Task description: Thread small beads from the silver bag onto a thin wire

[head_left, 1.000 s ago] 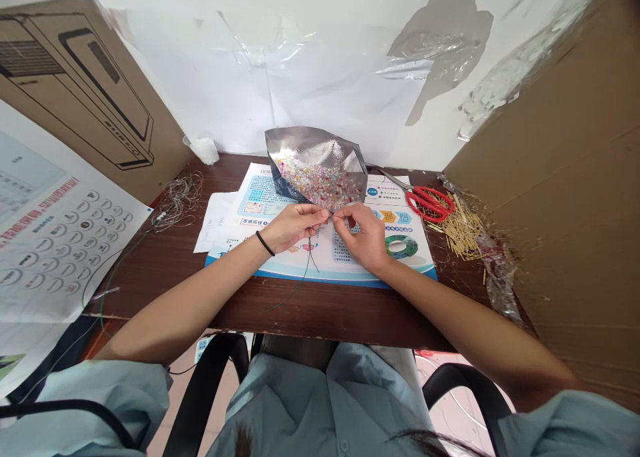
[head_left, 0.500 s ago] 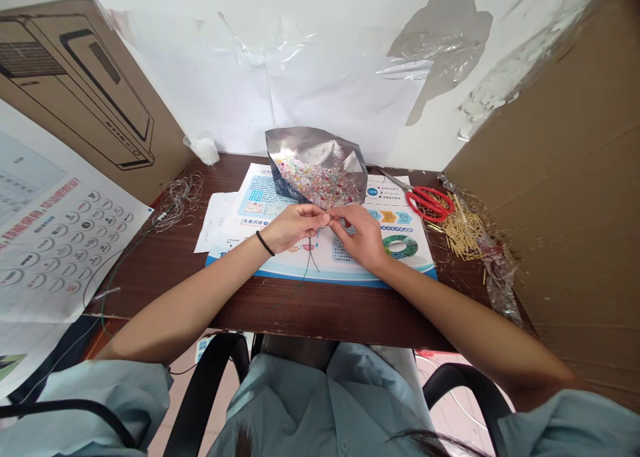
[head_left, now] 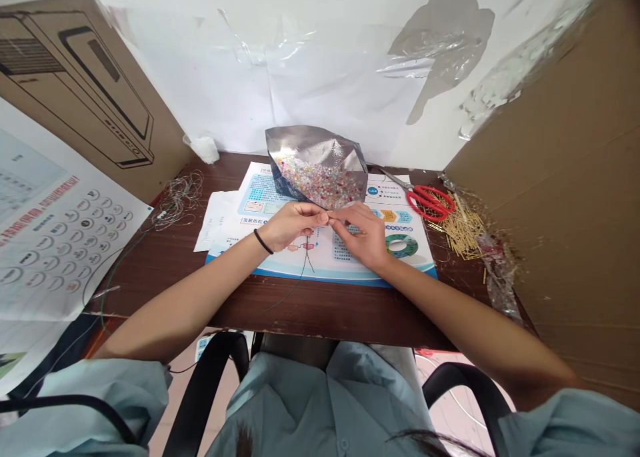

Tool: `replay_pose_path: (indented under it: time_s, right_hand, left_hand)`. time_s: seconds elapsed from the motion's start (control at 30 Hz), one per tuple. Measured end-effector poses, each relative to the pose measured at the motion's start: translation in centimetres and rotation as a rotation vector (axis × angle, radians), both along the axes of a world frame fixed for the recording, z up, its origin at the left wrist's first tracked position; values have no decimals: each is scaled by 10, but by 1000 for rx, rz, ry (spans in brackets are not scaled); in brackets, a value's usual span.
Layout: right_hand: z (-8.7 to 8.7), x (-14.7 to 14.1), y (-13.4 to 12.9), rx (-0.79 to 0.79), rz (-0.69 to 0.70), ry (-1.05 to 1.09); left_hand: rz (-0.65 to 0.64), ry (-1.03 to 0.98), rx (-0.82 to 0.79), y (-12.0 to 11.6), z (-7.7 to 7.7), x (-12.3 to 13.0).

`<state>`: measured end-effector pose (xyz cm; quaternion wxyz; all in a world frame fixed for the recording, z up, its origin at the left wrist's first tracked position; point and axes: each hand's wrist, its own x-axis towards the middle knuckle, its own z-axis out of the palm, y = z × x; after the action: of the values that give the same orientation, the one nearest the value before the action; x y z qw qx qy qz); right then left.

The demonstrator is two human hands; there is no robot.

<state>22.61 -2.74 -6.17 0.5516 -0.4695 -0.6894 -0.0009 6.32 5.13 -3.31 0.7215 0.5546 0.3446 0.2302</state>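
My left hand (head_left: 294, 226) is closed in a pinch, and a thin dark thread (head_left: 301, 277) hangs below its fingers, its tail trailing over the table edge area. Fingertip to fingertip with it, my right hand (head_left: 363, 236) pinches too; whatever lies between its thumb and forefinger is too small to name. Just beyond both hands stands an open silvery bag (head_left: 320, 140) with many small multicoloured beads (head_left: 320, 180) in it. Beneath the hands lies a printed sheet (head_left: 260, 264) with blue borders and diagrams.
Red-handled scissors (head_left: 433, 204) lie at the right beside a heap of gold-coloured sticks (head_left: 463, 234) and crumpled clear plastic (head_left: 501, 280). Tangled thread (head_left: 180, 200) lies at the left on the brown table (head_left: 320, 310). Cardboard panels (head_left: 575, 197) stand at both sides.
Both hands stay pinched together at nearly the same place. My right hand has shifted slightly to the right, and the hanging thread has swung a little left.
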Motion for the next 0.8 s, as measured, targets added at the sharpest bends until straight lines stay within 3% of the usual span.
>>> replay_pose_path:
  time_s: [0.17, 0.4, 0.63, 0.8]
  right_hand:
    - [0, 0, 1, -3, -50, -14]
    - [-8, 2, 7, -127, -89, -75]
    - [-3, -1, 2, -358, -174, -482]
    - [4, 3, -2, -396, -268, -691]
  left_hand:
    - [17, -33, 62, 1, 2, 0]
    - [216, -220, 32, 6, 8, 1]
    - [277, -253, 8, 7, 6, 3]
    - [356, -263, 33, 7, 4, 5]
